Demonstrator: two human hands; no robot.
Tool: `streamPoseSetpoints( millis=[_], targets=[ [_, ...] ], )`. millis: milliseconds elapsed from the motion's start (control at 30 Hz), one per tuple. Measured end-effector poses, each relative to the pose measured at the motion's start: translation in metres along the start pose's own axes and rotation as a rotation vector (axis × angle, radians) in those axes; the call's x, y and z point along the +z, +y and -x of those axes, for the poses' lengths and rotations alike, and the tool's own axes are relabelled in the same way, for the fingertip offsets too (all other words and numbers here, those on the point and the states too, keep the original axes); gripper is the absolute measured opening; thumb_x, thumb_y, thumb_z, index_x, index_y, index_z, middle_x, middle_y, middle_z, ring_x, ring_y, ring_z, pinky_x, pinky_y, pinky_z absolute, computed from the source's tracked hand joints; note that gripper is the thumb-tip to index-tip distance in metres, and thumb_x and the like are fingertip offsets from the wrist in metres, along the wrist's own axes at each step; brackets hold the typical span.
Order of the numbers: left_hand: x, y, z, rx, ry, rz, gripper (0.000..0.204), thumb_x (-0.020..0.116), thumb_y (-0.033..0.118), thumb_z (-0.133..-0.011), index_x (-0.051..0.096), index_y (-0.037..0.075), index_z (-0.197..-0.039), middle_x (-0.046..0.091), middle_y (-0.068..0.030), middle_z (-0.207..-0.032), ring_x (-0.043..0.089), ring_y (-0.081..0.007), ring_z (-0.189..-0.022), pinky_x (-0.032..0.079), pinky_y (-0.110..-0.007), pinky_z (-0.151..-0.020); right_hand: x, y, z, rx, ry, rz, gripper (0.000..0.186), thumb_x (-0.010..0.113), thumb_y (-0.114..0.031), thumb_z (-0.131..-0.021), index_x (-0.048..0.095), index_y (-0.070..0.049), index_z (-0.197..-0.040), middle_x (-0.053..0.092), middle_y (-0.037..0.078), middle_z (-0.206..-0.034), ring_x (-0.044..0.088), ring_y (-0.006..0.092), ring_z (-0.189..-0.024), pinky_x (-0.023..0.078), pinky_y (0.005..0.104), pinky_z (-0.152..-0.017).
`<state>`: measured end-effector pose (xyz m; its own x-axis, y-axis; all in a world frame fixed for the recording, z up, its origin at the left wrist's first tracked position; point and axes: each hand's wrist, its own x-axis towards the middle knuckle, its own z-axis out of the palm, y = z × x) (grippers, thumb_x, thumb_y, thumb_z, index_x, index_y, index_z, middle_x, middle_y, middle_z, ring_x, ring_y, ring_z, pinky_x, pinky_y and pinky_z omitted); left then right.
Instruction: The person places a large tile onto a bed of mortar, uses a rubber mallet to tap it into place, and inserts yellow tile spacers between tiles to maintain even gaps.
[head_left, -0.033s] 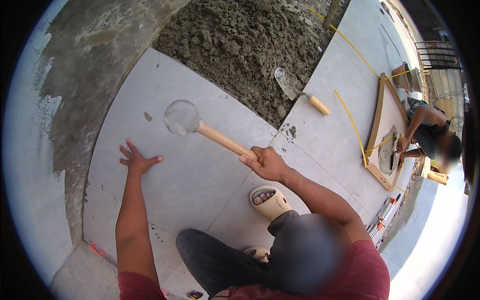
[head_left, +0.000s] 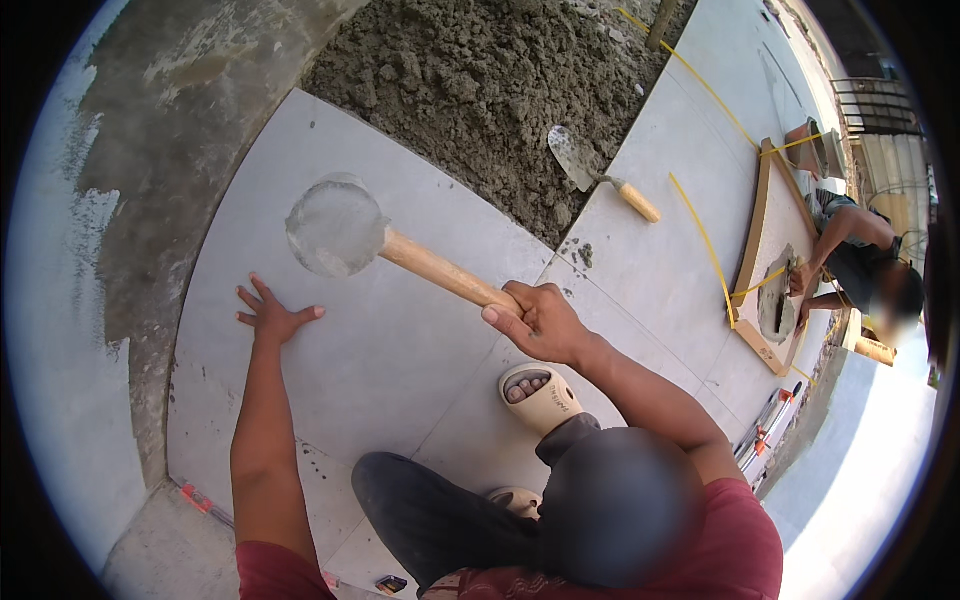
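My right hand [head_left: 545, 322] is wrapped round the wooden handle of a mallet [head_left: 445, 272]. The mallet's wide, round, greyish head, somewhat smeared, points left over a large grey floor tile [head_left: 390, 390]. With fingers spread, my left hand [head_left: 278, 315] lies flat on that same tile, below and left of the mallet head. Beyond the tile's far edge lies a bed of rough, damp mortar [head_left: 440, 110]. A trowel [head_left: 637, 203] with a wooden handle rests at the mortar's right edge, its blade on the mortar and its handle over the laid tiles.
A rough wall [head_left: 140, 250] borders the tile on the left. At right, a co-worker [head_left: 855, 235] bends over a tile with mortar on it and a cardboard edge [head_left: 757, 235]. Yellow straps [head_left: 705, 235] lie on the tiles. A bucket [head_left: 805, 148] stands behind.
The mallet head has shifted left and looks larger, with its handle swung along in my right hand. My left hand stays in place on the tile.
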<state>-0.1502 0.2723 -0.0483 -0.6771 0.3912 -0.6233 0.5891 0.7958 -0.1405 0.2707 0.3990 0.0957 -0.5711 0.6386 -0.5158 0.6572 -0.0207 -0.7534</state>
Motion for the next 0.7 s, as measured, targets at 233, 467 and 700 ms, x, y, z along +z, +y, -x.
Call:
streamPoseSetpoints(
  millis=[233, 467, 700],
  targets=[
    [-0.001, 0.023, -0.004, 0.031, -0.008, 0.036, 0.165, 0.093, 0.064, -0.047, -0.018, 0.011, -0.158, -0.018, -0.0284, -0.162, -0.021, -0.0539, -0.146, 0.002, -0.062, -0.121, 0.035, 0.101, 0.025, 0.223, -0.008, 0.087, 0.053, 0.063, -0.051, -0.095, 0.059, 0.0, -0.08, 0.061, 0.018, -0.064, 0.065, 0.036, -0.063, 0.05, 0.0435, -0.06],
    [-0.003, 0.009, -0.016, 0.026, 0.021, 0.081, 0.167, 0.094, 0.064, -0.045, -0.017, 0.009, -0.158, -0.018, -0.0292, -0.162, -0.02, -0.0545, -0.146, 0.001, -0.062, -0.121, 0.013, 0.044, 0.023, -0.18, 0.117, -0.137, 0.048, 0.065, -0.047, -0.095, 0.06, -0.001, -0.081, 0.059, 0.017, -0.062, 0.061, 0.0324, -0.059, 0.048, 0.0399, -0.059],
    [-0.003, 0.009, -0.013, 0.005, 0.015, 0.005, 0.169, 0.091, 0.07, -0.045, -0.022, 0.01, -0.156, -0.019, -0.0298, -0.161, -0.018, -0.0505, -0.148, -0.001, -0.064, -0.119, 0.008, 0.046, -0.014, 0.038, 0.057, 0.053, 0.047, 0.067, -0.045, -0.094, 0.06, -0.001, -0.079, 0.056, 0.015, -0.057, 0.056, 0.0296, -0.052, 0.046, 0.0403, -0.055]
  ],
)
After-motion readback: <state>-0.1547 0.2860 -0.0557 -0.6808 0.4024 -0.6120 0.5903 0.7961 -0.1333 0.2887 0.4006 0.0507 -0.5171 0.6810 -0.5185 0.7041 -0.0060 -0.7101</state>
